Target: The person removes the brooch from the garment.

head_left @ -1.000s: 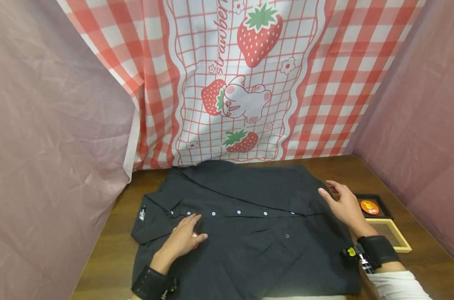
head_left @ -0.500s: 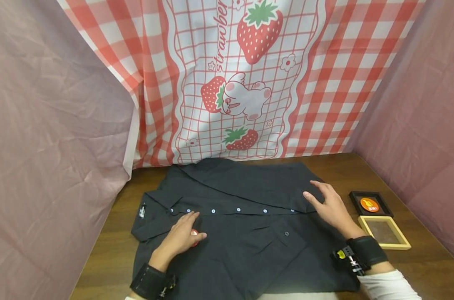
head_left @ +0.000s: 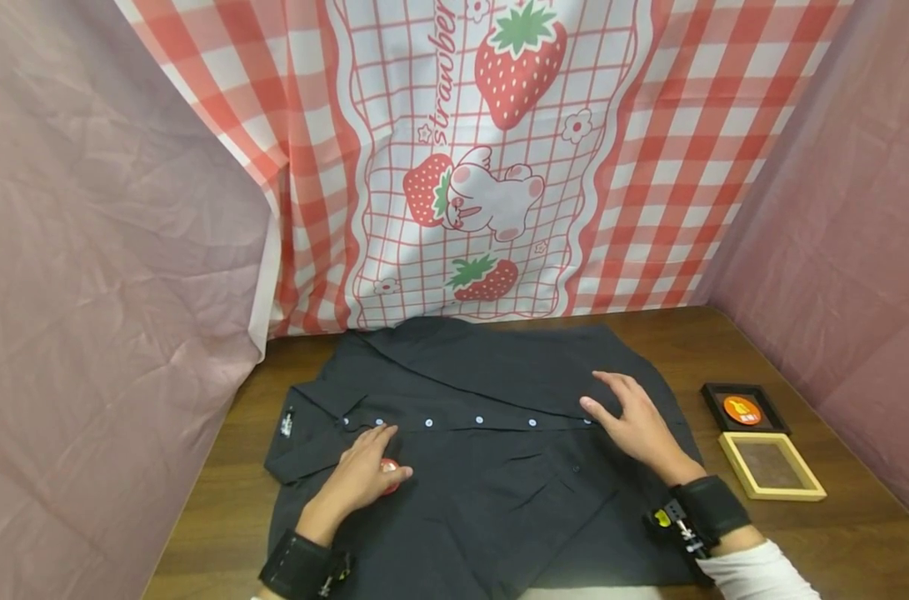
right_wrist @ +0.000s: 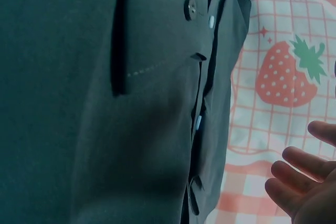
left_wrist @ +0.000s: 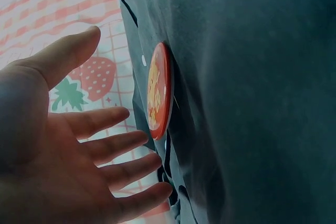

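Observation:
A dark button-up shirt (head_left: 491,483) lies spread on the table, its collar (head_left: 312,429) toward the left and a row of pale buttons running across it. On the shirt near the collar sits a round red badge (left_wrist: 160,92), partly hidden by my left hand (head_left: 362,471) in the head view. The fingers of that hand are extended just above the badge, holding nothing. My right hand (head_left: 637,425) hovers over the shirt's lower right part, with fingers spread and nothing in them. Its fingers (right_wrist: 299,174) show at the right edge of the right wrist view.
To the right on the wooden table (head_left: 859,533) are a black frame (head_left: 772,408) with an orange round badge (head_left: 742,409) in it and a light wooden frame (head_left: 810,479). A red-checked strawberry cloth (head_left: 626,275) hangs behind; pinkish curtains (head_left: 829,208) flank the sides.
My right hand has moved left, away from the frames and over the shirt, its fingers still spread. The left hand stays almost in place over the red badge.

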Available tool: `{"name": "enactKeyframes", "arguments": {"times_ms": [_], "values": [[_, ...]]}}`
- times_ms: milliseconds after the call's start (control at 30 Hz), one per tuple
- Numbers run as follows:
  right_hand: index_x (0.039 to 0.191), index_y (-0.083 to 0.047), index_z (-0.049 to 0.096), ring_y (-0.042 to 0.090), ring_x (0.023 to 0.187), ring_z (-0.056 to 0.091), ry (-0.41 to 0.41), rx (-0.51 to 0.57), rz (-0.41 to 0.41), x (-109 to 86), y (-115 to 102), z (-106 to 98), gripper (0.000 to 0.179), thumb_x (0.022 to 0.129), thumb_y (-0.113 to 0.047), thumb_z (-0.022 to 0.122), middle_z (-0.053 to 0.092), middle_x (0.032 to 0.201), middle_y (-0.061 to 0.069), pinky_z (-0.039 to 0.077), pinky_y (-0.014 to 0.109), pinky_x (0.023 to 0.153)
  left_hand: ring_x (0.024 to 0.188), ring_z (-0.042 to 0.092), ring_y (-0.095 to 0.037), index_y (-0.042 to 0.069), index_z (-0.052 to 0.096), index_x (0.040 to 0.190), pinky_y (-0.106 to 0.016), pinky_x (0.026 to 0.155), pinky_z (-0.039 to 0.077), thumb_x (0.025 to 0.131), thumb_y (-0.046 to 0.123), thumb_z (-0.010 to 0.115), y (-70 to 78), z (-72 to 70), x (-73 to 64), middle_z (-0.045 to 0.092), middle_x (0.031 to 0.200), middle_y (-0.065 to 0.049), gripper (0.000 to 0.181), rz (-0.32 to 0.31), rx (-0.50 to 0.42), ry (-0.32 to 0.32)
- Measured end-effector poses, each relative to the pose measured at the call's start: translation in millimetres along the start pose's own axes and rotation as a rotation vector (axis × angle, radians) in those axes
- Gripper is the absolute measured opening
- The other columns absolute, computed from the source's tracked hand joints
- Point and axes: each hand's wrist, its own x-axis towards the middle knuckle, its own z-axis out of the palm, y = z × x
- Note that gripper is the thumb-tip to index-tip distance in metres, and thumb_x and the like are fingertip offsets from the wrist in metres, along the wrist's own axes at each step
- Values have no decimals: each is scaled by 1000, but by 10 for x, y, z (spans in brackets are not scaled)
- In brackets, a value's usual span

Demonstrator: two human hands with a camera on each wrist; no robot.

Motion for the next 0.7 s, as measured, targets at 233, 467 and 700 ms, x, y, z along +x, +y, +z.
{"name": "enactKeyframes", "arguments": {"times_ms": [233, 467, 700], "values": [[138, -4, 50, 46, 129, 42, 10, -39, -79, -23, -53, 91, 56, 93, -34, 65, 48, 140, 25, 36, 67, 99, 139, 37, -42, -1, 48, 139, -65, 109, 30, 83, 34, 75, -10, -17, -4, 43, 147, -25, 71, -16, -5, -4], [138, -4, 50, 44, 128, 43, -8, -73, -120, -38, -135, 149, 60, 90, -34, 68, 48, 140, 25, 39, 67, 98, 140, 36, -41, 0, 47, 140, -65, 108, 31, 82, 33, 76, -13, -29, -12, 43, 148, -24, 72, 7, -26, 2], [143, -7, 46, 45, 136, 36, -83, -124, -193, -44, -217, 207, 67, 89, -38, 69, 43, 147, 23, 34, 67, 104, 141, 35, -43, -4, 47, 139, -64, 109, 31, 81, 36, 76, -10, -46, -7, 41, 149, -25, 76, -17, -4, -21]]}}
